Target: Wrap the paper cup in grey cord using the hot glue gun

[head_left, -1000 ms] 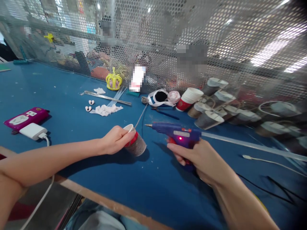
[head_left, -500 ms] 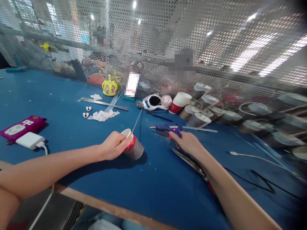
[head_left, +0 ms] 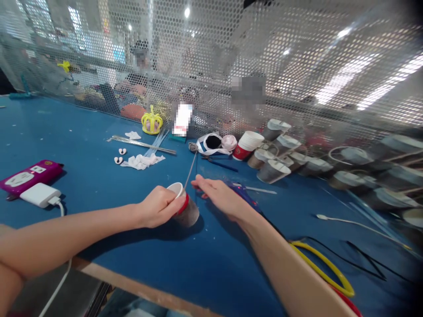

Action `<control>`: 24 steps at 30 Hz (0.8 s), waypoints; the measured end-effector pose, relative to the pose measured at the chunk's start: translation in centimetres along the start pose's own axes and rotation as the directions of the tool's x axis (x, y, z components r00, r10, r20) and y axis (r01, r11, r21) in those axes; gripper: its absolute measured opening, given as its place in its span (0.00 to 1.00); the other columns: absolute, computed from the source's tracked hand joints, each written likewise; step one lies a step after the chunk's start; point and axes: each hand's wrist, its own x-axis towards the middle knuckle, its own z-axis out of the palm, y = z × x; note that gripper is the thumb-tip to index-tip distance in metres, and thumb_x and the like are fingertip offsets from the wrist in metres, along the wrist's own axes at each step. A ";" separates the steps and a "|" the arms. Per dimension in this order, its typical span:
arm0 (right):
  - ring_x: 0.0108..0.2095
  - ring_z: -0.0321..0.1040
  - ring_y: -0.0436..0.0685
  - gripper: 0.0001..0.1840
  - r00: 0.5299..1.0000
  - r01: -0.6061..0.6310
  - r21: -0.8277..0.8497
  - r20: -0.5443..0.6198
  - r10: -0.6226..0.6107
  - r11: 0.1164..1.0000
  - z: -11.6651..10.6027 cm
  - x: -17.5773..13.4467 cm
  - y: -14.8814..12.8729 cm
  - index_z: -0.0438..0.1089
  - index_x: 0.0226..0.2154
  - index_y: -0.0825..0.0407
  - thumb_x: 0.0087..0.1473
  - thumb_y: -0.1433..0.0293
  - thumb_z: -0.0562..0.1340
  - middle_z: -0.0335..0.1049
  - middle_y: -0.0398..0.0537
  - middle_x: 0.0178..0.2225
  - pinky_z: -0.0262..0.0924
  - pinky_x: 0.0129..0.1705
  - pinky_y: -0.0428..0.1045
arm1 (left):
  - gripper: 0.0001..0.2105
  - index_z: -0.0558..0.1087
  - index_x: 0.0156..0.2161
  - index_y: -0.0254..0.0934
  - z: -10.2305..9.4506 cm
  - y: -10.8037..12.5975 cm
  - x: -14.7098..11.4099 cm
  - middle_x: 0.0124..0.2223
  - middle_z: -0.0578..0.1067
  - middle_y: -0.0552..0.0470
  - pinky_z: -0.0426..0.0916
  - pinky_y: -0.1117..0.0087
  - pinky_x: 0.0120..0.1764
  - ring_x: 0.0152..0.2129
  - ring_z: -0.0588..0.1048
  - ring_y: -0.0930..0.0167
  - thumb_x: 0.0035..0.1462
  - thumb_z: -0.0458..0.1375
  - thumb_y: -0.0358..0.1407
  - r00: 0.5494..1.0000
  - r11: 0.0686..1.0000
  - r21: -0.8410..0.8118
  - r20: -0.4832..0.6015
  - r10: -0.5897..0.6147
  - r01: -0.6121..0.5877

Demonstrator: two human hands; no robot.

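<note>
A paper cup lies tilted over the blue table, its white rim toward the upper left. Grey wrapping covers its lower part, below a red band. My left hand grips it near the rim. A taut grey yarn strand runs from the cup up to a small grey yarn ball. Just right of that strand is my right hand, empty, fingers loosely apart. Behind its wrist lies a blue glue gun, partly hidden, with a clear glue stick out of its back.
Stacked paper cups and several grey-wrapped cups stand at right. Pliers with yellow handles lie beside my right forearm. A purple power strip is at left. Metal rods and a yellow crown sit toward the perforated screen.
My right hand has let go of the glue gun, now lying on the table, and moved left to near the yarn strand. My left hand still holds the cup.
</note>
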 end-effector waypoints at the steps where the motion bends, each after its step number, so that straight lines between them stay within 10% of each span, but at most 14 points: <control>1: 0.31 0.67 0.55 0.21 0.998 -0.014 0.081 0.065 0.009 0.997 0.8 0.1 -0.4 0.72 0.25 0.54 0.50 0.56 0.53 0.72 0.48 0.27 0.60 0.33 0.49 | 0.18 0.53 0.17 0.34 0.0 0.0 0.0 0.17 0.56 0.57 0.53 0.74 0.24 0.16 0.54 0.78 0.57 0.39 0.35 1.000 1.000 0.019 0.008 0.023 -0.023; 9: 0.27 0.62 0.49 0.12 0.999 -0.015 0.416 -0.041 0.035 0.909 1.9 -0.3 -1.6 0.70 0.25 0.54 0.45 0.61 0.60 0.71 0.45 0.29 0.57 0.34 0.46 | 0.19 0.54 0.16 0.34 0.0 0.1 0.0 0.18 0.57 0.56 0.53 0.73 0.24 0.17 0.54 0.78 0.57 0.39 0.35 0.997 0.997 0.041 0.023 0.068 -0.069; 17: 0.23 0.59 0.47 0.11 0.974 0.109 0.517 -0.226 0.013 0.849 -0.4 -2.1 -1.9 0.64 0.22 0.54 0.47 0.63 0.58 0.67 0.43 0.23 0.54 0.25 0.44 | 0.21 0.57 0.18 0.32 -0.3 0.7 0.4 0.17 0.54 0.59 0.49 0.76 0.20 0.16 0.52 0.79 0.55 0.42 0.45 0.927 0.866 -0.337 0.072 -0.369 0.371; 24: 0.21 0.59 0.45 0.10 0.955 0.170 0.484 -0.295 -0.023 0.858 -0.4 -2.5 -1.3 0.63 0.22 0.53 0.49 0.65 0.58 0.67 0.42 0.22 0.54 0.23 0.43 | 0.20 0.61 0.20 0.31 -0.1 0.7 0.8 0.17 0.56 0.58 0.51 0.76 0.21 0.16 0.53 0.79 0.53 0.44 0.46 0.884 0.775 -0.436 0.131 -0.449 0.458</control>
